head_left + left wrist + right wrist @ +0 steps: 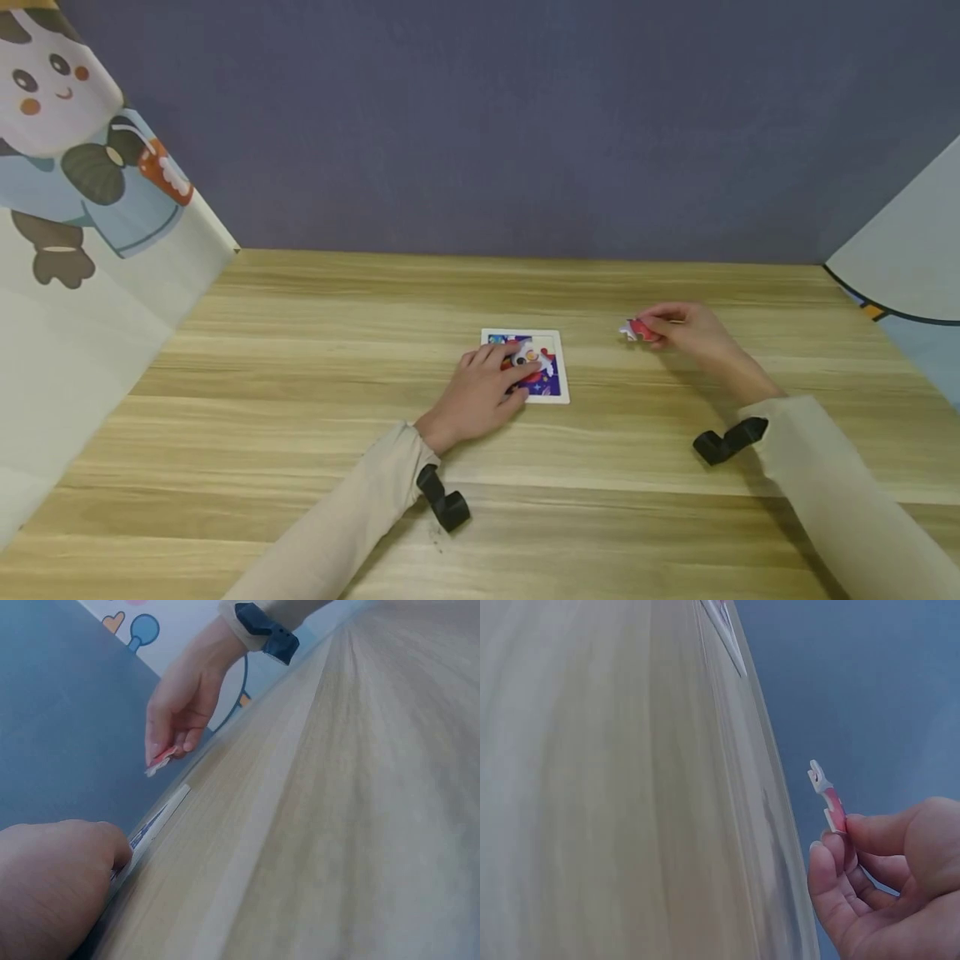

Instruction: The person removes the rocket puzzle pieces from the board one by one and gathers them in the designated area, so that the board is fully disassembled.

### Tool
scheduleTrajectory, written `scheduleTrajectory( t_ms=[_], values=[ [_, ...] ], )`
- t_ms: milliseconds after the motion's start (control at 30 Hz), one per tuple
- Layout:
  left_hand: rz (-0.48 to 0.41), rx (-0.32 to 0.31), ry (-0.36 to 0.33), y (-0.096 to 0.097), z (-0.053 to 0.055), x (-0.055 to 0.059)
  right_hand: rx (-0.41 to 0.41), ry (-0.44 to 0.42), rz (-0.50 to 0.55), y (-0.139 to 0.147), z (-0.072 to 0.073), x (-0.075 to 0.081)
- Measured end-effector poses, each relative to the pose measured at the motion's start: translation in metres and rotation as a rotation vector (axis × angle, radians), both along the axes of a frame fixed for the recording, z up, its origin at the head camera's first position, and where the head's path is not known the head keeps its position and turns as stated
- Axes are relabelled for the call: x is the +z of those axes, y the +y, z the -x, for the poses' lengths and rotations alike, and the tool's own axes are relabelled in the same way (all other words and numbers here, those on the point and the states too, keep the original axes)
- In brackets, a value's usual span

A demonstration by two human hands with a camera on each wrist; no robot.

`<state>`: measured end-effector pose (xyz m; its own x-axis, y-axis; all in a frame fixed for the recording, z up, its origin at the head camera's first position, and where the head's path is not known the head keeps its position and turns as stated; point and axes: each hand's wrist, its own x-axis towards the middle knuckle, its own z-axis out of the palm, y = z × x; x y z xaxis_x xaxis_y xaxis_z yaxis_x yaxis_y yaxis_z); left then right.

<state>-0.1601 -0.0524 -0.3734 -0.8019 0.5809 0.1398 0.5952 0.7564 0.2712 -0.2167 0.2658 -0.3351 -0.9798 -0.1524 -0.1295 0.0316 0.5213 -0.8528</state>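
Note:
A small jigsaw puzzle in a white frame (564, 371) lies on the table, its picture purple with a white and red figure. Across its left part rests my left hand (482, 393), fingers spread over the picture and hiding some of it. A pale patch shows at the puzzle's upper right corner. To the right of the frame, my right hand (693, 335) pinches a red and white jigsaw piece (640, 330) between thumb and fingers. In the right wrist view the piece (834, 806) is seen nearly edge-on, held above the table.
The wood-grain table (360, 308) runs back to a dark blue wall (487, 125). A panel with a cartoon animal (56, 92) stands on the left, and another printed panel (915, 242) on the right. Each wrist bears a black camera mount (444, 500).

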Motion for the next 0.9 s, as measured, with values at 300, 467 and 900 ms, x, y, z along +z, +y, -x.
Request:
scheduleTrajectory(
  t_ms=[300, 467, 900],
  values=[
    [0.034, -0.006, 0.023, 0.002, 0.000, -0.001, -0.017, 0.028, -0.016, 0.017, 0.002, -0.001],
    [0.026, 0.001, 0.019, 0.002, -0.002, 0.000, -0.032, 0.040, -0.017, 0.026, 0.004, -0.004],
    [0.011, 0.003, 0.014, 0.002, -0.003, 0.001, -0.048, 0.004, -0.095, 0.043, 0.009, -0.006]
  ],
)
